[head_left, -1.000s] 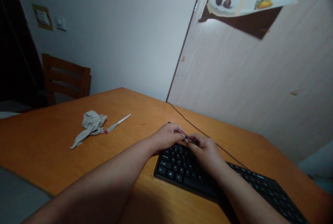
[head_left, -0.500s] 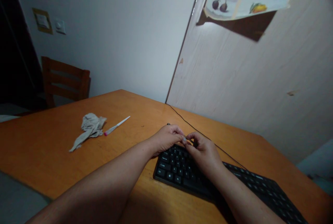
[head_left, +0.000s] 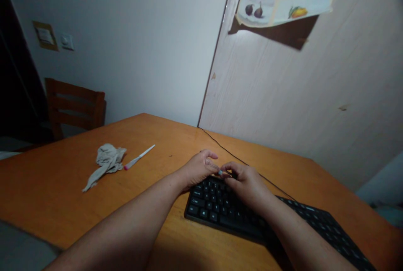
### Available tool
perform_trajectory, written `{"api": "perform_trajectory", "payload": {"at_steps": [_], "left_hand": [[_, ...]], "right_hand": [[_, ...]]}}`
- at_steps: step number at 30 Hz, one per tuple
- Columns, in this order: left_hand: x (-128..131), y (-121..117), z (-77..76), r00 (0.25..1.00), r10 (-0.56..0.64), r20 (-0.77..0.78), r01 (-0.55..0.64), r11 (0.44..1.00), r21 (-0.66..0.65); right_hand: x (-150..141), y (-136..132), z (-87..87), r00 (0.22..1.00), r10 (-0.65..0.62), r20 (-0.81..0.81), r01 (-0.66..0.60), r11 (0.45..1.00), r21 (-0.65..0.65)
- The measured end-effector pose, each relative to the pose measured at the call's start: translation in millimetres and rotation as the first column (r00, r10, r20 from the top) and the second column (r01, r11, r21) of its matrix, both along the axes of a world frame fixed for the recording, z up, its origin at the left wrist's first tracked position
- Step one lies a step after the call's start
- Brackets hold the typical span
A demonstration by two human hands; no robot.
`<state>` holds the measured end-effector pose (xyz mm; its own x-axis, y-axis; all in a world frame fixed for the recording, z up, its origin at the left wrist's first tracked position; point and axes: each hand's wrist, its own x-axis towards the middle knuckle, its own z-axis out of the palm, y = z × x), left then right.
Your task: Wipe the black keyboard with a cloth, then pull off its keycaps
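Note:
Over the back left part of a black keyboard [head_left: 233,220], my two hands almost meet. My right hand [head_left: 247,181] is closed in a pinch. At its fingertips is a small pale-blue piece [head_left: 220,172], too small to name. My left hand [head_left: 200,168] lies beside the keyboard's back left corner. Its thumb is raised apart from the fingers, which stretch toward the pale-blue piece; whether they touch it I cannot tell. My right forearm hides the middle of the keyboard.
On the wooden table [head_left: 170,136] to the left lie a crumpled grey cloth [head_left: 108,157] and a white stick-like tool [head_left: 140,157] with a pink end. A thin black cable [head_left: 226,149] runs behind the keyboard toward the wall. A wooden chair [head_left: 74,105] stands beyond the table.
My left thumb has lifted away from the pinch at the pale-blue piece. My right hand keeps its pinch. The whole view has shifted slightly.

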<state>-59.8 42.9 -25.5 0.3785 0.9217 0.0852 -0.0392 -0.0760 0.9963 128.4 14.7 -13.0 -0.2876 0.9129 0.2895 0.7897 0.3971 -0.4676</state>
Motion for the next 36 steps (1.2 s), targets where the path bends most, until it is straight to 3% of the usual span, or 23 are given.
{"api": "perform_trajectory", "payload": {"at_steps": [8,14,24,30,36], "left_hand": [[-6,26,-22.8,0.942,0.328,-0.066,-0.329,0.944,-0.004],[-7,31,-31.6,0.934,0.351,-0.072,-0.345,0.935,0.078],[-5,23,-22.4,0.931,0.353,-0.097,-0.349,0.936,0.054],[-5,23,-23.3,0.93,0.352,-0.105,-0.349,0.936,0.048],[-4,24,-25.3,0.928,0.353,-0.116,-0.35,0.936,0.045]], "right_hand": [[27,35,11.8,0.992,-0.036,-0.118,0.031,0.999,-0.045],[28,77,1.8,0.993,-0.093,-0.072,0.083,0.988,-0.13],[22,132,-39.6,0.976,-0.193,-0.098,0.168,0.961,-0.218],[17,140,-50.3,0.97,-0.191,-0.15,0.149,0.956,-0.254],[11,134,-49.0,0.966,-0.185,-0.181,0.129,0.95,-0.284]]}}
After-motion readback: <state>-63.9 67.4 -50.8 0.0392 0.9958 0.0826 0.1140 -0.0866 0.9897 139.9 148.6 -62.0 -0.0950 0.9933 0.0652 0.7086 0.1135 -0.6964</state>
